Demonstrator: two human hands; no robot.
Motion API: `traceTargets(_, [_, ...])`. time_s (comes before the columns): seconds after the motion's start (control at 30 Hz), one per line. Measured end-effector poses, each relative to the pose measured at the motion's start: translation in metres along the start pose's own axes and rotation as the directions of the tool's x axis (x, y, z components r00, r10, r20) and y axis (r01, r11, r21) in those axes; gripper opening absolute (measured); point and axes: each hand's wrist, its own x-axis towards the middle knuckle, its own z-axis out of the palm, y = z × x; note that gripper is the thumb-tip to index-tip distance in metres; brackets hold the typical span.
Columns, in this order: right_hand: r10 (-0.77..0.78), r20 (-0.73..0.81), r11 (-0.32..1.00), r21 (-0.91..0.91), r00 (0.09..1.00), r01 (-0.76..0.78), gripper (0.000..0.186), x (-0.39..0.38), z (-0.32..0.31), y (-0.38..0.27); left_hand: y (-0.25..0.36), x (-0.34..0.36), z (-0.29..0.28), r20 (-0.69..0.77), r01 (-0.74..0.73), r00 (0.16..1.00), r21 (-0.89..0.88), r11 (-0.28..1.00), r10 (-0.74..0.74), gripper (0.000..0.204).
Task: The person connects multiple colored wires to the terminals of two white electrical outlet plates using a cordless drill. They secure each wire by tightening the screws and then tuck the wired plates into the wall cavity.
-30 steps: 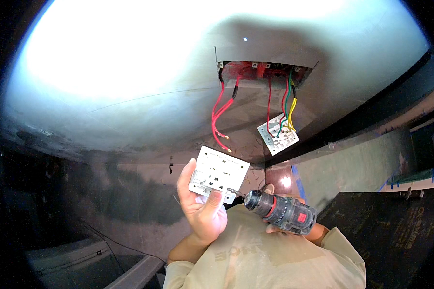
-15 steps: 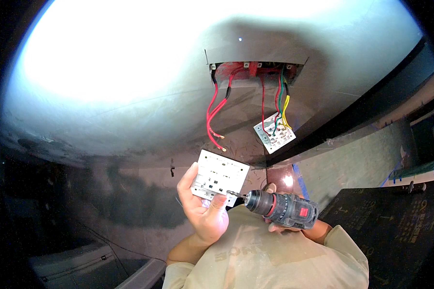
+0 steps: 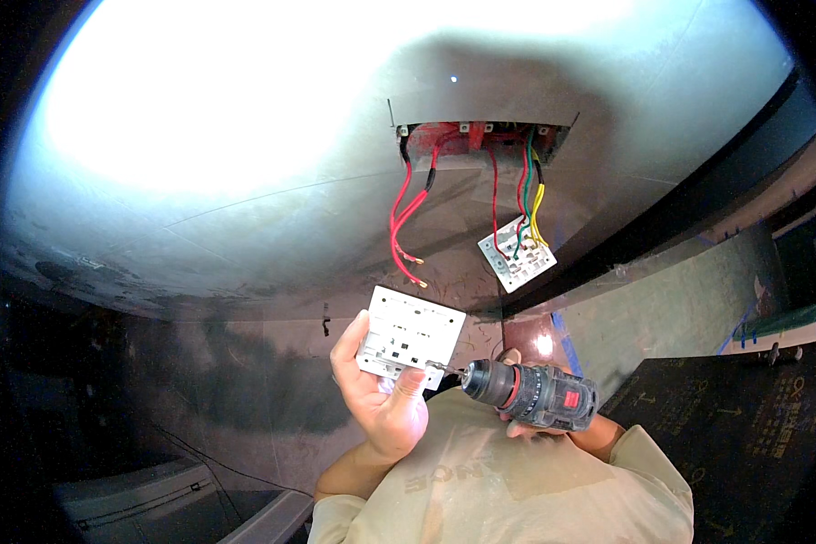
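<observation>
My left hand (image 3: 385, 399) grips a white wall switch (image 3: 412, 331) by its left and lower edges, with the terminal side turned up. In my right hand (image 3: 517, 426), mostly hidden beneath it, is a cordless drill (image 3: 535, 394). Its bit (image 3: 446, 368) points left and meets the switch near its lower right edge, beside my thumb. Just above the switch dangle two red wires (image 3: 394, 218) with bare copper ends. To their right, a second white switch (image 3: 517, 256) hangs by red, green and yellow wires.
The wires come out of a red wall box (image 3: 476, 136) recessed in the grey wall (image 3: 272, 236). A dark printed board (image 3: 725, 435) lies at the right. Blue tape (image 3: 567, 343) marks the floor. A pale case-like object (image 3: 145, 499) stands at lower left.
The switch in my left hand has shifted slightly left and down against the drill bit. Both hands keep their holds.
</observation>
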Motion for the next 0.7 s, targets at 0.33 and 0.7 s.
traceTargets(0.33, [-0.147, 0.046, 0.985, -0.087, 0.988, 0.15, 0.053, -0.005, -0.003, 0.008, -0.001, -0.002, -0.004, -0.009, 0.015, 1.0, 0.049, 0.999, -0.015, 0.077])
traceTargets(0.7, [0.219, -0.216, 0.822, 0.567, 0.952, -0.061, 0.065, -0.015, -0.027, 0.029, 0.033, 0.02, -0.043, -0.319, -0.138, 0.935, 0.082, 0.987, 0.157, 0.089])
